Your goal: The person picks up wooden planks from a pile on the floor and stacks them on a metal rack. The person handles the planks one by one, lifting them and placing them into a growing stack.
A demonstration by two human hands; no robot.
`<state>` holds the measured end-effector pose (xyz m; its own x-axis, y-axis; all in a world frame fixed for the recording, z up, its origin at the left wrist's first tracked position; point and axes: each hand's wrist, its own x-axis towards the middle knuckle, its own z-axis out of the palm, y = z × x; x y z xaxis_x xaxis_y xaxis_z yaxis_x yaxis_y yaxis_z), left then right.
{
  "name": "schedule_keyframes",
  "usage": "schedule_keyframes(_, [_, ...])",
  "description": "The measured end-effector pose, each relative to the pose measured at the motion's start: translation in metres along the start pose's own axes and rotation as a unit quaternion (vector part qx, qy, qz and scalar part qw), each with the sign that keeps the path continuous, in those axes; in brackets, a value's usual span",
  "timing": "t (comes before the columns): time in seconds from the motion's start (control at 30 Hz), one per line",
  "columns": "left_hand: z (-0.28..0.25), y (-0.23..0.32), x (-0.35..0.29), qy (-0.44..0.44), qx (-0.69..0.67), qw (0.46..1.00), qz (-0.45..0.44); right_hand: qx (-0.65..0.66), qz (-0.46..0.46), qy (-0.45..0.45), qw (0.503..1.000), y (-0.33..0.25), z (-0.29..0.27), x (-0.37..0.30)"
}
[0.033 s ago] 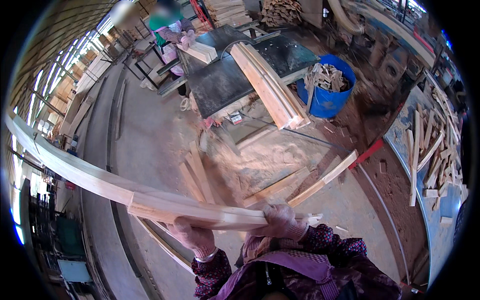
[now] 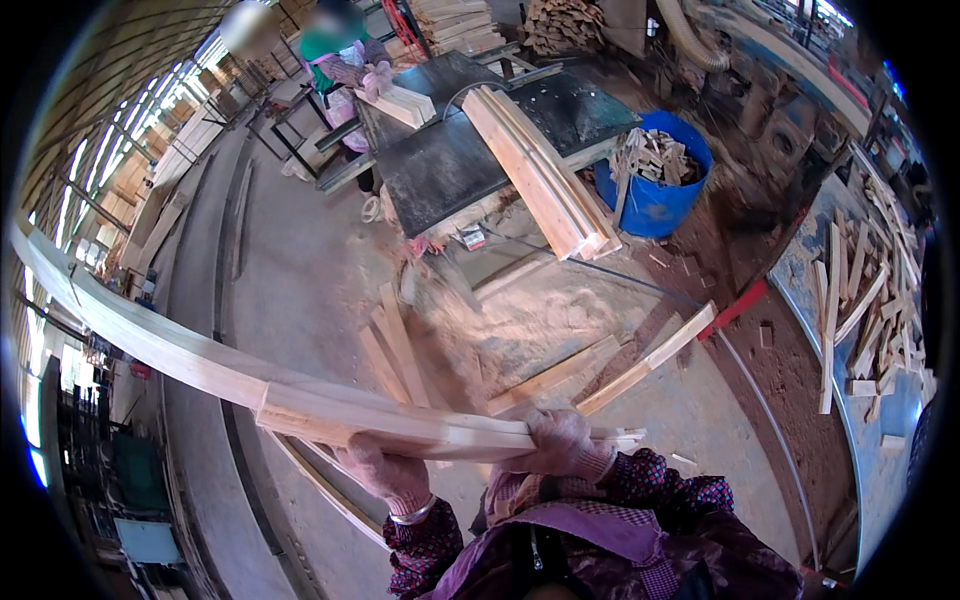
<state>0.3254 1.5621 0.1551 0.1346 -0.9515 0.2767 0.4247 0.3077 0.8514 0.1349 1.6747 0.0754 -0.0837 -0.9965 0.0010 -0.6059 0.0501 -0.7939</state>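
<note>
Long pale wooden boards [image 2: 330,405], lying against one another, stretch from the far left edge of the view to my body. My left hand [image 2: 388,478], in a pinkish work glove, grips them from the near side and below; its fingertips are hidden under the wood. Close to the boards' right end, my gloved right hand [image 2: 562,445] wraps over the top with its fingers closed. Short ends of wood stick out to the right of it. Underneath, thinner wooden strips [image 2: 325,485] slant down toward my left sleeve.
Ahead stands a black-topped machine table [image 2: 440,175] bearing stacked planks [image 2: 540,175]. A co-worker [image 2: 345,70] holds boards at its far left. A blue barrel [image 2: 665,200] contains offcuts. Loose planks [image 2: 560,375] lie on the sawdust-covered floor; a scrap-covered metal table [image 2: 845,350] is right.
</note>
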Motion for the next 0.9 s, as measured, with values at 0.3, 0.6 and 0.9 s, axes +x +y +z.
schedule_keyframes(0.3, [0.004,-0.005,0.011,0.013,-0.029,0.999,-0.014,-0.016,0.006,0.031,0.999,0.002,0.004,0.008])
schedule_keyframes(0.6, [0.001,-0.023,0.014,-0.046,0.108,0.993,-0.012,0.048,-0.05,0.07,0.995,-0.008,-0.022,0.007])
schedule_keyframes(0.9, [0.017,-0.072,-0.007,-0.081,0.115,0.98,-0.14,0.003,0.127,0.047,0.991,0.022,-0.032,-0.031])
